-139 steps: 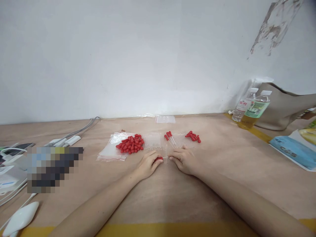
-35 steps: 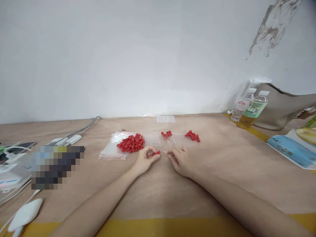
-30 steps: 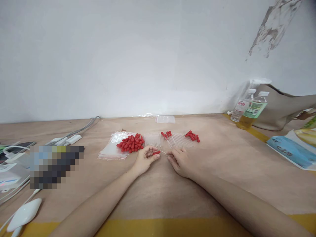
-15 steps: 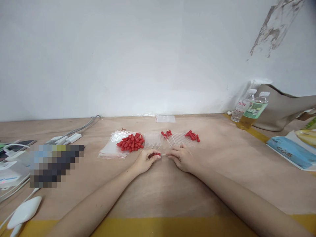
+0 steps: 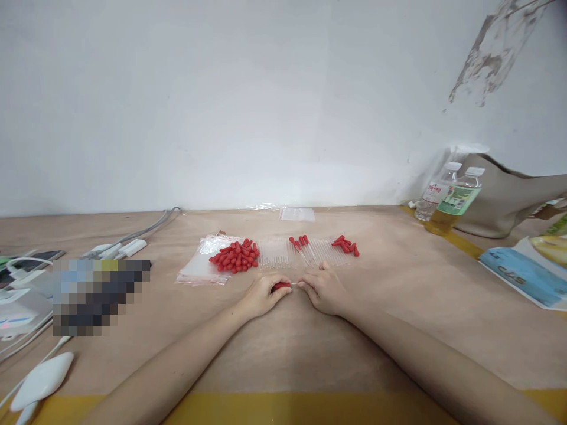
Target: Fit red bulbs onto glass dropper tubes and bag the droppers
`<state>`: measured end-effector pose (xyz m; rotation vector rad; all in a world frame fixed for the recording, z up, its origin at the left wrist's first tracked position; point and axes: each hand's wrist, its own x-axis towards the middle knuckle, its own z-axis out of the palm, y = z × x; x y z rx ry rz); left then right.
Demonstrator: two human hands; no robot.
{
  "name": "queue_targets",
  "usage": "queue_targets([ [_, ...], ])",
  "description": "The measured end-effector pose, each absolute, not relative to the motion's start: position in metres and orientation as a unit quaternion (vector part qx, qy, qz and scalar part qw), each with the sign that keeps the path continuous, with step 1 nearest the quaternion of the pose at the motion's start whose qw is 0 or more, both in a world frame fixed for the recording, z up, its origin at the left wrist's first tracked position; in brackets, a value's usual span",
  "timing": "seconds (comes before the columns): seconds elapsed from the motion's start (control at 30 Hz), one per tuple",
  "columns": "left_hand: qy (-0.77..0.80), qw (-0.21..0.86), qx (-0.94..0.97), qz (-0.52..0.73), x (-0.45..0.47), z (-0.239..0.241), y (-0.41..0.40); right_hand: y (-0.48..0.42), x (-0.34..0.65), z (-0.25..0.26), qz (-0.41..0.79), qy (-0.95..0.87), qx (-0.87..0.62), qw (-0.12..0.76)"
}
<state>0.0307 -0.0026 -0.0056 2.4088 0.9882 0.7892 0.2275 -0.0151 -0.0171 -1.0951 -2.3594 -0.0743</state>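
My left hand (image 5: pixel 262 296) pinches a small red rubber cap (image 5: pixel 281 286) low over the table. My right hand (image 5: pixel 324 290) pinches the thin clear tube (image 5: pixel 294 285) that meets the cap, so the two hands almost touch. Behind them lies a pile of loose red caps (image 5: pixel 234 256) on a clear zip bag (image 5: pixel 199 267). A row of clear tubes (image 5: pixel 273 254) lies beside the pile, and further right lie tubes with red caps fitted (image 5: pixel 301 242) and another small cluster of red caps (image 5: pixel 346 245).
Two plastic bottles (image 5: pixel 447 195) and a beige bag (image 5: pixel 509 195) stand at the back right, with a blue printed packet (image 5: pixel 520 274) in front. Cables, white devices (image 5: pixel 119 249) and a white mouse-like object (image 5: pixel 39 382) lie at the left. A small clear bag (image 5: pixel 296 213) rests by the wall.
Both hands have dropped closer to the table and moved together. The cap and tube, apart and raised a second ago, now meet between my fingertips.
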Motion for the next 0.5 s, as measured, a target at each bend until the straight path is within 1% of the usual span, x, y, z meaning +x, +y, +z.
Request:
queue_targets([
  [0.2, 0.327, 0.195, 0.879, 0.288, 0.029, -0.003, -0.003, -0.015, 0.225, -0.015, 0.01, -0.878, -0.413, 0.244],
  [0.33, 0.334, 0.196, 0.869, 0.309, 0.024, -0.001, -0.001, -0.025, 0.221, 0.0, -0.034, -0.881, -0.418, 0.218],
  [0.4, 0.358, 0.197, 0.851, 0.33, 0.02, -0.002, 0.001, -0.027, 0.221, 0.009, -0.05, -0.87, -0.447, 0.203],
  [0.5, 0.386, 0.194, 0.831, 0.351, 0.016, -0.005, 0.004, -0.017, 0.227, 0.022, 0.006, -0.812, -0.541, 0.217],
])
